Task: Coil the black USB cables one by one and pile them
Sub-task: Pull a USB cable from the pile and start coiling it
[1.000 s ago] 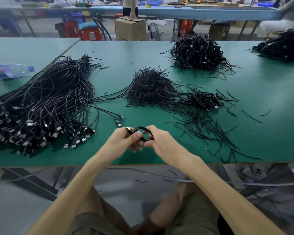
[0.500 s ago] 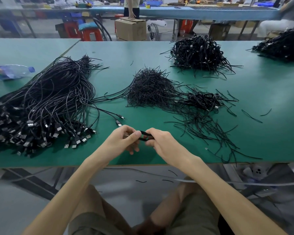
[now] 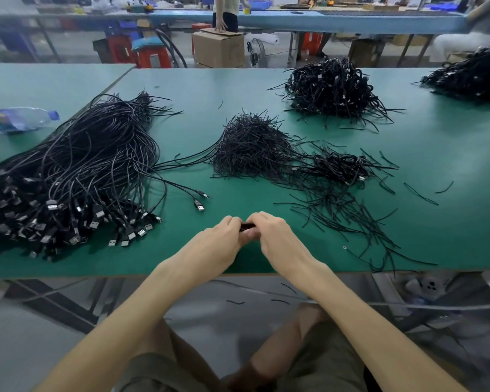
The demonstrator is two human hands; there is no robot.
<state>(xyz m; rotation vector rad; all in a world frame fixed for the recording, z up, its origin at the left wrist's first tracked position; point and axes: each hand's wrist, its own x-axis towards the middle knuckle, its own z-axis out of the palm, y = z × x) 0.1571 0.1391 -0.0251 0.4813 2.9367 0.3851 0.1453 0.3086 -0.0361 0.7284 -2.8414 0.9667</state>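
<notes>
**Now, one cable held tight at the bench edge**

Seated at a green table point(image 3: 450, 222), a worker's left hand point(image 3: 222, 237) and right hand point(image 3: 275, 239) meet at six o'clock. The fingers of both are curled and pinch a black USB cable point(image 3: 247, 227) between them. Only a short dark stretch of it shows, so its loops cannot be counted.

The step in hand appears to be closing up one coil. A sprawling loose bundle point(image 3: 82, 171) waits at nine o'clock from the hands, plugs toward the worker. A heap of short black strands point(image 3: 252, 148) lies at twelve, and a small coiled pile point(image 3: 340, 165) at two, with a larger pile point(image 3: 331, 86) beyond it.

The next move likely calls for a firm pinch so the loops do not spring apart. The coil would then be carried to the pile at two o'clock.
</notes>
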